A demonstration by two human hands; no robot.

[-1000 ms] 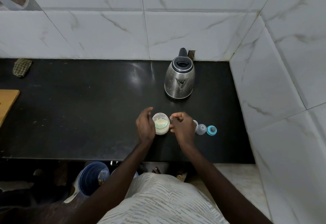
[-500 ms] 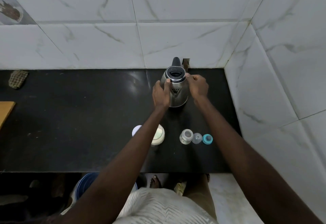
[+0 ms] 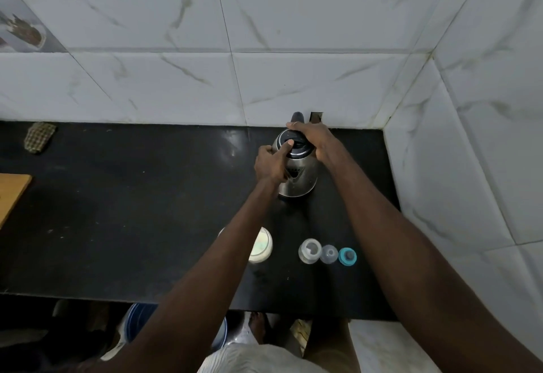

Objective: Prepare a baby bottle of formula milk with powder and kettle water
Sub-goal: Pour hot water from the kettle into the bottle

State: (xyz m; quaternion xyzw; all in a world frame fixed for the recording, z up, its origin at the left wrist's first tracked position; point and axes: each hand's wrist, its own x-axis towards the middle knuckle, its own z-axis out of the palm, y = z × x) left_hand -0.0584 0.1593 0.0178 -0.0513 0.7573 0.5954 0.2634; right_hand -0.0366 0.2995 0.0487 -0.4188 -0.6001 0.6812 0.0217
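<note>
- Steel kettle (image 3: 298, 173): upright at the back of the black table (image 3: 117, 196), near the corner of the white tiled walls, black lid on top.
- Left hand (image 3: 271, 164): grasping the kettle's left side, fingers curled against the steel, thumb laid up onto the lid.
- Right hand (image 3: 318, 143): draped over the right and far part of the lid, fingers bent down over its far edge by the black handle. Grasping the kettle's top, fingertips hidden behind it.
- Baby bottle (image 3: 309, 250): open and upright near the table's front edge, between the two forearms, well apart from the kettle. Contents too hard to tell.
- Clear cap (image 3: 329, 253): just right of the bottle. Teal teat ring (image 3: 347, 256) just beside that, all three in a row.
- Powder jar (image 3: 262, 245): open, pale powder inside, left of the bottle, half hidden under the left forearm.
- Checked cloth (image 3: 39, 137): far left at the back, by the wall. Wooden board (image 3: 13, 193) at the left border.
- Below the table's front edge: blue bucket (image 3: 138, 321) on the floor, a bare foot (image 3: 258, 325) further right.
</note>
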